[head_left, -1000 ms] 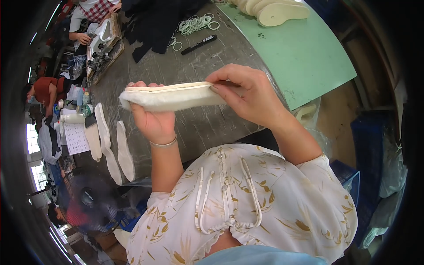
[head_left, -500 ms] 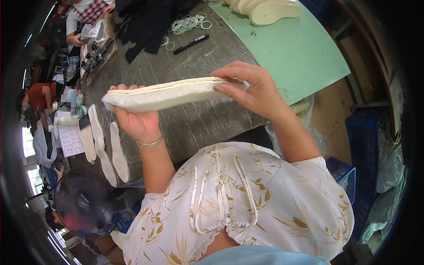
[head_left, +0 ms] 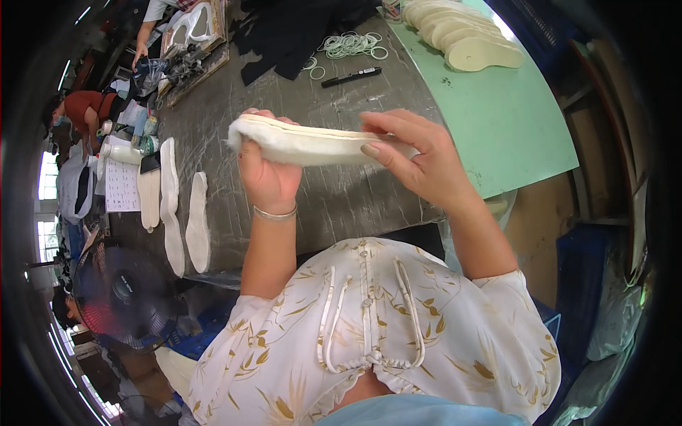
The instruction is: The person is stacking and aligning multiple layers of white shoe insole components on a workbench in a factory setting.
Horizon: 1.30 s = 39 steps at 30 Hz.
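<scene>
Head view: nearest is the wearer's floral blouse (head_left: 383,298); just past it, the L hand (head_left: 270,176) & R hand (head_left: 430,156), both up over the dark tabletop (head_left: 341,206). Held btwn them, raised above the tabletop: a fleecy insole (head_left: 320,148), edge-on, layered cream rim up, white pile facing the wearer. Can't tell if it's 1 pc or a couple stacked.

Handling, best guess: v. light, soft & squashy on the pile side, bit firmer at the flat layers, bendy lengthwise, not slippery, hardly fragile. Hold prob. best at both ends, thumb on pile, fingers behind, light pinch so layers don't slide.

Rel. to grip: L grip is closed round the L end, thumb on near side, fingertips showing over the top edge; R grip pinches the R end btwn thumb & fingers, how firmly can't tell. Midsection spans free btwn the two.

Farther: slim loose insoles (head_left: 171,206) to the L, near a marked sheet (head_left: 122,187); beyond the hands a black marker (head_left: 352,77), then pale rings (head_left: 352,45) by black cloth (head_left: 284,35); off R, green board (head_left: 508,135) w/ overlapping insoles (head_left: 485,54) at its far end. Far L: co-worker in rust top (head_left: 84,106).
</scene>
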Tool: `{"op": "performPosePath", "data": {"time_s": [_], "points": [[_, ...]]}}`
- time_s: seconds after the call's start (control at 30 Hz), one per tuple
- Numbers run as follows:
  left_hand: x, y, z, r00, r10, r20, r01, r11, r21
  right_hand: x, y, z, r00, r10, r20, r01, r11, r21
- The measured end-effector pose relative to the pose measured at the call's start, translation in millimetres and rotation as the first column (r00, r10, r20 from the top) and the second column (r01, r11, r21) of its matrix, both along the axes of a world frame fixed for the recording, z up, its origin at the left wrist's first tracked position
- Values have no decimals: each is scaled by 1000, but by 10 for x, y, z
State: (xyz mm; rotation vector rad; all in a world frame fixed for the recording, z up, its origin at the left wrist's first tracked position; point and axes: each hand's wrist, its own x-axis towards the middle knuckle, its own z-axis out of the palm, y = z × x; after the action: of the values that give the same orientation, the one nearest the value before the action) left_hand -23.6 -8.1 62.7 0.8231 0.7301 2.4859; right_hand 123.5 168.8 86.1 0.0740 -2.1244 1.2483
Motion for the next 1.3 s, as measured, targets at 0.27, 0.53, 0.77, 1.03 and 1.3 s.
{"op": "performPosePath", "data": {"time_s": [0.27,0.53,0.77,1.03,1.3], "points": [[87,90,5,999,-29,-37,29,999,-15,-217,-210,180,997,77,22,-73,987,-141],[91,136,0,990,-34,-136,27,998,-52,-329,-315,270,995,46,-83,-54,994,-90],[152,123,250,983,-15,-181,-44,948,-314,-320,-250,308,998,56,-2,-56,990,-126],[150,44,395,862,-119,-493,-195,819,-539,-326,-16,-72,942,148,-301,-322,646,-692],[126,-175,151,599,-99,-795,-643,532,-551,-163,173,-627,927,344,-149,-308,473,-826]]}}
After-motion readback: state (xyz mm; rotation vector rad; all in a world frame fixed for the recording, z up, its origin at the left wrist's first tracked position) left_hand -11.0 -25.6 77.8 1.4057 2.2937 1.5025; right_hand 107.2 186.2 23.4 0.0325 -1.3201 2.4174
